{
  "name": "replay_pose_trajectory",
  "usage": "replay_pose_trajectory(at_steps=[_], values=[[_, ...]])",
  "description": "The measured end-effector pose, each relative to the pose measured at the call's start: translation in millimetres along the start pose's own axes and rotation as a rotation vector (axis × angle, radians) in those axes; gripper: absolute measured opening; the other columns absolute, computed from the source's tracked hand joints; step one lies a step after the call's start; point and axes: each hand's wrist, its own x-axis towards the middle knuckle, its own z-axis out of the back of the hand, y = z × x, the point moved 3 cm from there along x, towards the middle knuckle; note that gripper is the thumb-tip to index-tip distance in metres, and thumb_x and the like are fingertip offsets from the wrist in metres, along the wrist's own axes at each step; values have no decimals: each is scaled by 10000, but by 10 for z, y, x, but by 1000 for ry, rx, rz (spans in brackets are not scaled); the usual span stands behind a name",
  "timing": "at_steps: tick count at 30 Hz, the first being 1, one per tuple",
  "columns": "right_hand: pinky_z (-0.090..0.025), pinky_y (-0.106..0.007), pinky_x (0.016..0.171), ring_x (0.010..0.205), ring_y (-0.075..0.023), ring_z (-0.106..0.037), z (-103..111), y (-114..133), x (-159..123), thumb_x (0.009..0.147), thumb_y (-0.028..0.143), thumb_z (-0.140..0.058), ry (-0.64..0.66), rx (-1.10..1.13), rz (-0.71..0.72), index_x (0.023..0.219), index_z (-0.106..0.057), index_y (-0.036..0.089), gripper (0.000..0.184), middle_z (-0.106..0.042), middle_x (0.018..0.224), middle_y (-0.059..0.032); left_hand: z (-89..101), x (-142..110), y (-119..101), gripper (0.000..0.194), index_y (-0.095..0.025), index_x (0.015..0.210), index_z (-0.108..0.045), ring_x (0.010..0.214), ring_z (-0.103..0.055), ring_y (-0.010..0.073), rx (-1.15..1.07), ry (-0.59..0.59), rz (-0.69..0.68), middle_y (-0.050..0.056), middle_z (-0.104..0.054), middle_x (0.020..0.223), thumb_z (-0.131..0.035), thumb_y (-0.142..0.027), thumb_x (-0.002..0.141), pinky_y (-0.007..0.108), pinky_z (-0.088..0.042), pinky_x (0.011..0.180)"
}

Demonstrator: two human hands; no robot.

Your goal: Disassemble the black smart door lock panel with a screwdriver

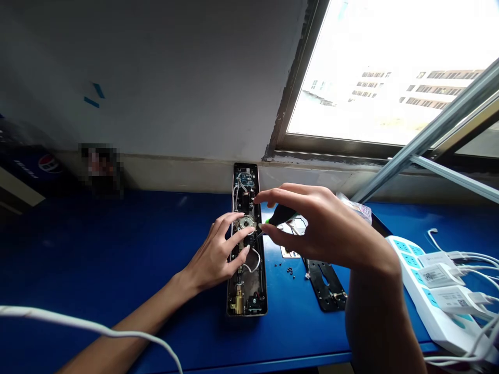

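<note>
My left hand [212, 254] is open and grips nothing; its fingers only lie on the round metal gear [247, 223]. My right hand [323, 228] is almost closed, and it holds between thumb and fingers a black screwdriver with green mark [281, 215], whose tip is just beside the gear. This gear sits inside the long, narrow, opened metal door lock body [234, 291], which lies flat on the blue table [117, 249] under my hands. In the lock I see thin white wires [255, 262] and a small brass cylinder [237, 302]. To the right lie tiny black screws [289, 271] and a black metal plate [325, 284]. Further right is a white power strip with blue sockets [429, 291], with white chargers plugged in [440, 275]. Behind everything is a bright window [370, 78].
</note>
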Motion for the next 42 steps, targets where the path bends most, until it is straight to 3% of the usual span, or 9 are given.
replay_pose_trajectory(at_steps=[4,9,15,20,24,26,31,37,42], values=[[-477,-232,610,728,-118,-664,-6,-3,17,1004,278,-614,-17,-30,-13,1115,-726,192,180,-747,928,-38,-3,4,3,416,-264,1410,-573,1473,-353,345,3,13,1,115,-381,1574,-577,-256,994,560,-430,1187],[-510,-256,698,871,-146,-676,-6,7,1,887,162,-678,32,38,43,1345,-621,199,463,-736,1122,-51,-3,7,1,412,-245,1405,-575,1475,-339,346,2,9,-6,124,-380,1569,-576,-250,994,563,-411,1199],[-466,-234,598,721,-102,-646,2,0,19,1007,276,-601,-20,-30,-9,1102,-731,190,183,-739,932,-15,-7,1,-1,417,-245,1411,-569,1473,-341,339,-4,15,-4,125,-378,1565,-579,-248,994,553,-415,1198],[-526,-255,684,860,-145,-685,-1,28,2,859,160,-685,10,27,46,1332,-627,188,477,-742,1123,-43,-7,3,-3,416,-260,1405,-572,1468,-350,348,-6,2,-7,122,-390,1561,-582,-240,990,579,-419,1188],[-498,-219,608,741,-105,-678,-7,13,16,989,337,-642,-16,-8,9,1171,-704,188,243,-758,963,-19,-1,7,-9,381,-235,1371,-599,1470,-352,343,-4,6,-2,124,-386,1564,-579,-252,991,549,-430,1188],[-490,-206,612,739,-93,-675,-8,13,16,1006,289,-612,-6,9,29,1137,-713,192,192,-758,943,-9,-2,8,-8,393,-232,1385,-593,1468,-353,340,-3,10,-3,127,-387,1560,-579,-250,992,543,-423,1195],[-526,-237,699,886,-138,-697,1,13,6,866,140,-685,18,33,68,1336,-628,202,478,-748,1133,-38,-11,8,-1,409,-225,1405,-579,1470,-339,338,-1,8,-7,132,-382,1558,-573,-249,996,547,-406,1204],[-481,-215,606,719,-94,-663,-5,-25,18,995,271,-625,-25,-8,23,1151,-715,189,198,-759,959,-18,-22,-5,2,404,-233,1403,-580,1471,-339,332,-5,8,-7,127,-379,1560,-568,-254,1000,547,-402,1207],[-508,-234,659,838,-134,-691,0,8,-12,860,147,-705,7,10,42,1336,-631,212,486,-747,1123,-35,-19,-1,-3,408,-226,1405,-576,1468,-340,338,-7,7,-5,134,-379,1559,-574,-248,998,560,-410,1197]])
